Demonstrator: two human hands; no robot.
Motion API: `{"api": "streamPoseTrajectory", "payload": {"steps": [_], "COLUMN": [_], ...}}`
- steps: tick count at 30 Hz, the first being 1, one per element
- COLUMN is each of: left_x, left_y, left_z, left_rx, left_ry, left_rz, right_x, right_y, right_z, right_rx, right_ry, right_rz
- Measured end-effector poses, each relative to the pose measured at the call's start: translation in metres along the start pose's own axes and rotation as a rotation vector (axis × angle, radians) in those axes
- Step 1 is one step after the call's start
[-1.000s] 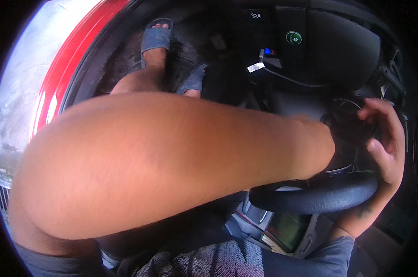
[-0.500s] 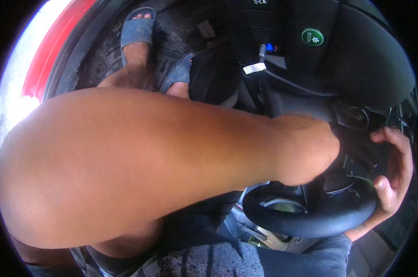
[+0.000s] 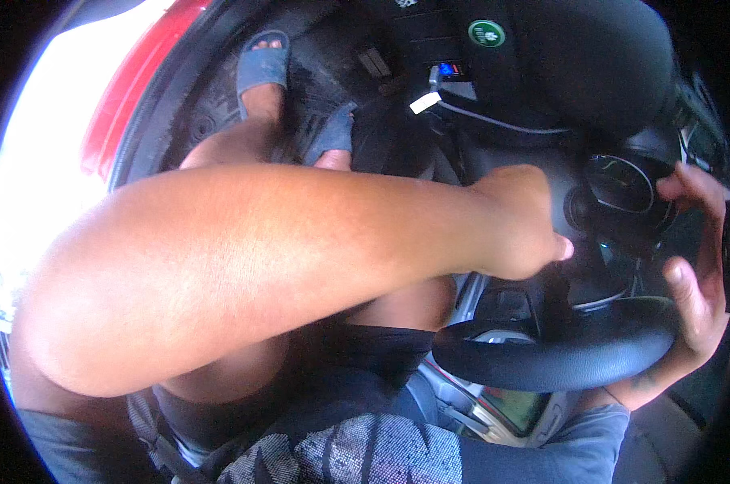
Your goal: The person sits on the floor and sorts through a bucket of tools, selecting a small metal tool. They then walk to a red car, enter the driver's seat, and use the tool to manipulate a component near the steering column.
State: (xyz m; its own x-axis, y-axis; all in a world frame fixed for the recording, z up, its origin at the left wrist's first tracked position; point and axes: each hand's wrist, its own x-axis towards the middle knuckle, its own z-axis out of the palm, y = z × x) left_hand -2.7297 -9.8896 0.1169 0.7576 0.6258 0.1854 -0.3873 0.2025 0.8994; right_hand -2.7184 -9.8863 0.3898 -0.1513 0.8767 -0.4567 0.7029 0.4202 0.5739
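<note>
My left forearm stretches across the picture to my left hand [image 3: 518, 226], curled closed over the dark middle of the steering wheel [image 3: 554, 355]. Its thumb tip shows; the other fingers and whatever they hold are hidden. My right hand [image 3: 696, 250] is raised at the wheel's right side, thumb and curved fingers apart with nothing between them. A dark gauge housing with a chrome-edged opening [image 3: 621, 181] lies just left of its fingertips.
My sandalled feet [image 3: 262, 68] rest in the dark footwell. A dashboard panel has a green round button [image 3: 487, 33] and a plugged-in cable with a white tag [image 3: 425, 102]. The red door sill [image 3: 139, 73] borders the bright ground at left.
Since half a second ago, my left hand has risen slightly and its thumb tip has appeared. My right hand is higher. More of my legs shows below the forearm.
</note>
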Motion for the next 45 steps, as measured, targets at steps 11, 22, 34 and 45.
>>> {"api": "streamPoseTrajectory", "payload": {"steps": [11, 22, 34, 45], "left_x": [-0.018, -0.058, -0.038, -0.032], "left_y": [0.016, 0.002, 0.000, 0.007], "left_z": [0.008, 0.062, 0.029, 0.011], "left_rx": [1.081, 0.348, -0.069, 1.084], "left_ry": [0.276, 0.507, 0.188, 0.479], "left_rz": [1.235, 0.556, 0.213, 1.046], "right_x": [-0.013, -0.011, -0.005, -0.008], "right_y": [-0.002, 0.007, 0.001, -0.008], "right_z": [-0.006, -0.001, 0.001, -0.001], "right_rx": [-0.083, 0.184, 0.251, 0.206], "right_ry": [0.126, 0.248, 0.197, 0.180], "right_rz": [-0.077, -0.183, -0.075, -0.055]}}
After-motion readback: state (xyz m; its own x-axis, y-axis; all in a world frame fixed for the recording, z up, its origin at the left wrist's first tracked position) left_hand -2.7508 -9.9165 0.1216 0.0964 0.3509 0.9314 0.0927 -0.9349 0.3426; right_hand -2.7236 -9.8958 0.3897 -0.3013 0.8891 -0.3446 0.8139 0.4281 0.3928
